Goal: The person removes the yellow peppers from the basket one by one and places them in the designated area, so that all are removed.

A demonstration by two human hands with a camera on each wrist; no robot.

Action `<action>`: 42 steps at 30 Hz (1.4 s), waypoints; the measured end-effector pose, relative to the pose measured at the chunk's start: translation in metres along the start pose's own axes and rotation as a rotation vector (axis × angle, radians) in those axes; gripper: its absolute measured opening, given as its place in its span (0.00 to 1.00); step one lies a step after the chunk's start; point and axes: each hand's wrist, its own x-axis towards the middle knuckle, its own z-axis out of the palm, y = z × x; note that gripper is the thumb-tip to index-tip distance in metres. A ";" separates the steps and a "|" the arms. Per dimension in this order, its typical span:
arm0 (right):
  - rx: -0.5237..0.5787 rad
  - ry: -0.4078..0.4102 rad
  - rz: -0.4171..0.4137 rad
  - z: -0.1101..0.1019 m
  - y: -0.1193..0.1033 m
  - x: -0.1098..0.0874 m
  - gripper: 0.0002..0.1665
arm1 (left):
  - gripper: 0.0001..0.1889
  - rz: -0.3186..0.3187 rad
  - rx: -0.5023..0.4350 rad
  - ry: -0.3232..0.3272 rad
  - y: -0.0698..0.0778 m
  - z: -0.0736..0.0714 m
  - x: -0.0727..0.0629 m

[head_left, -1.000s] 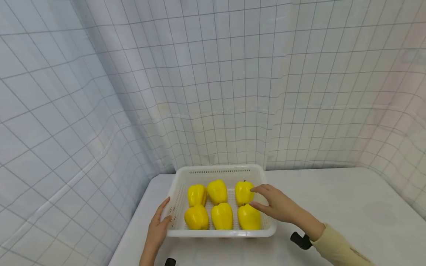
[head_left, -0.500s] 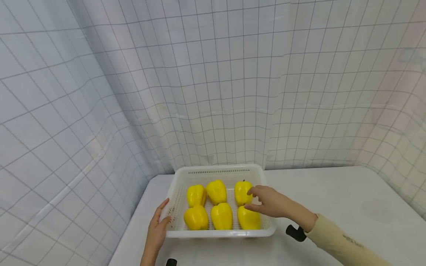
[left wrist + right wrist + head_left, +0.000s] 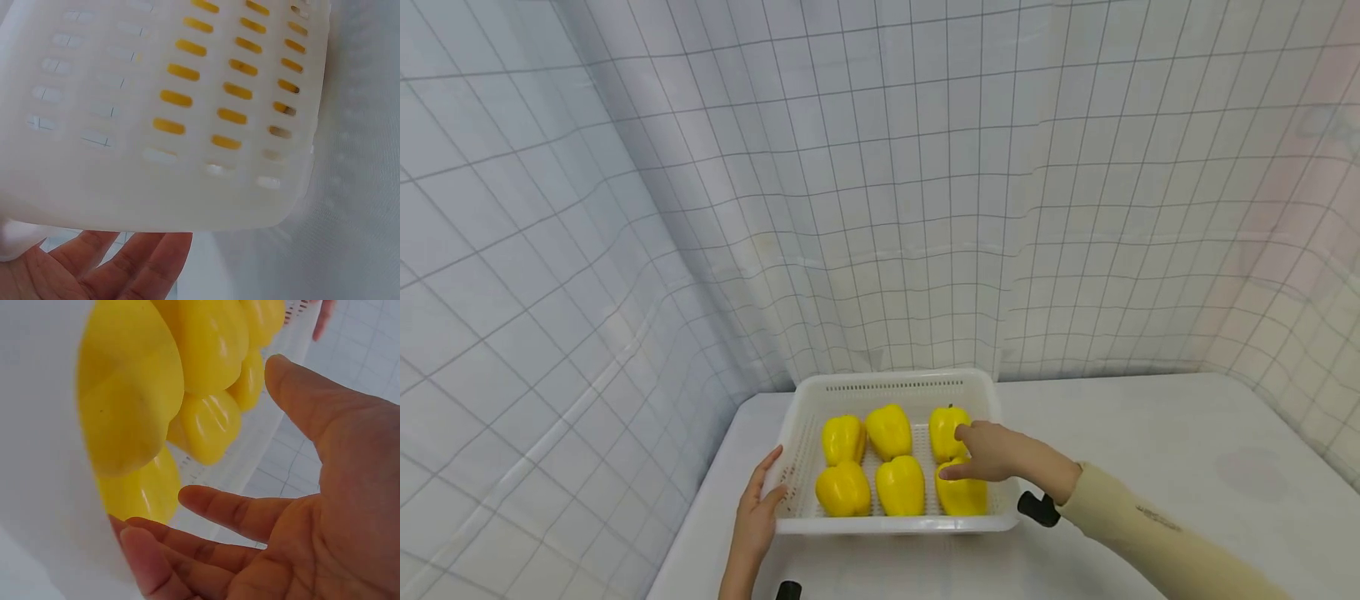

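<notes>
A white plastic basket (image 3: 895, 525) with slotted walls holds several yellow bell peppers in two rows. Along its left side, my left hand (image 3: 752, 517) touches the rim with fingers and thumb spread; in the left wrist view, part of that hand (image 3: 125, 265) is hidden by the slotted wall. Over the right end reaches my right hand (image 3: 988, 454), thumb and fingers apart and nothing between them. It partly covers the front right pepper (image 3: 964, 502) and the edge of the back right pepper (image 3: 945, 433). In the right wrist view, its spread fingers point toward the peppers (image 3: 131, 394).
The basket stands on a white table (image 3: 1150, 450), whose surface stretches off to the right. A white gridded curtain (image 3: 910, 208) hangs behind and on both sides. Small black devices (image 3: 1039, 508) are at my wrists.
My right hand has moved left and slightly toward me, further over the right-hand peppers. The left hand keeps its place at the basket's side, and the peppers have not moved.
</notes>
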 end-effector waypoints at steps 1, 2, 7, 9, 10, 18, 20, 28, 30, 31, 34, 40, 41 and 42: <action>-0.007 -0.007 0.009 0.000 -0.001 0.001 0.45 | 0.29 0.002 -0.003 -0.001 0.000 0.000 0.000; -0.016 -0.014 0.016 0.001 -0.003 0.002 0.45 | 0.29 -0.002 -0.007 -0.001 0.000 0.000 0.000; -0.062 -0.046 0.019 0.005 -0.007 0.005 0.44 | 0.29 -0.008 -0.021 0.004 -0.001 0.001 0.001; -0.080 -0.049 0.023 0.006 -0.008 0.006 0.43 | 0.29 -0.009 -0.021 0.006 -0.001 0.001 0.001; -0.082 -0.049 0.027 0.007 -0.008 0.007 0.43 | 0.29 -0.008 -0.020 0.007 0.000 0.001 0.000; -0.117 -0.068 0.062 0.009 -0.012 0.014 0.42 | 0.28 0.001 -0.023 0.012 0.001 0.001 0.000; -0.127 -0.080 0.075 0.007 -0.014 0.015 0.41 | 0.28 0.005 -0.024 0.012 0.000 0.001 0.000; -0.153 -0.148 0.134 0.005 -0.018 0.022 0.33 | 0.28 0.022 -0.025 0.010 0.000 0.003 -0.002; -0.166 -0.162 0.142 0.006 -0.019 0.023 0.33 | 0.28 0.024 -0.022 0.010 0.001 0.003 -0.003; -0.172 -0.167 0.145 0.007 -0.020 0.023 0.33 | 0.28 0.025 -0.019 0.011 0.001 0.003 -0.003; -0.178 -0.173 0.156 0.009 -0.021 0.024 0.33 | 0.28 0.031 -0.018 0.013 0.001 0.002 -0.003; -0.138 -0.183 0.182 0.012 -0.022 0.025 0.36 | 0.28 0.041 -0.020 0.008 0.001 0.001 -0.003; -0.124 -0.185 0.183 0.012 -0.022 0.025 0.36 | 0.28 0.042 -0.022 0.008 0.001 0.001 -0.004; -0.109 -0.189 0.185 0.012 -0.022 0.026 0.36 | 0.28 0.042 -0.021 0.008 0.001 0.001 -0.004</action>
